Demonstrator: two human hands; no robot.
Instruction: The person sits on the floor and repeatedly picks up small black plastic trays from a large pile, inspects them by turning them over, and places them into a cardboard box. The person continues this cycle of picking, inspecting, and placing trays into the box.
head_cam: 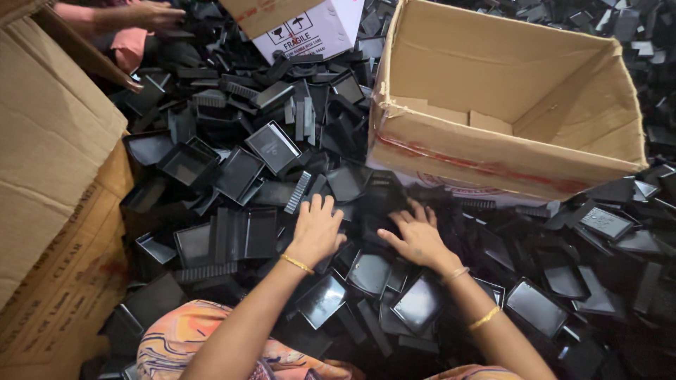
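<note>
A big heap of small black plastic trays and lids (271,144) covers the floor in front of me. My left hand (317,229) rests palm down on the heap, fingers spread over black pieces, a gold bangle on the wrist. My right hand (417,236) lies beside it, fingers spread and pressing into the pile just below the front wall of an open cardboard box (493,165). Whether either hand grips a piece is hidden by the fingers. Glossy trays (420,302) lie between my forearms.
The open brown box at upper right looks empty inside. A large flattened cardboard carton (49,162) stands at the left. Another white and brown carton (303,28) lies at the top. Another person's hand (151,14) reaches into the pile at the top left.
</note>
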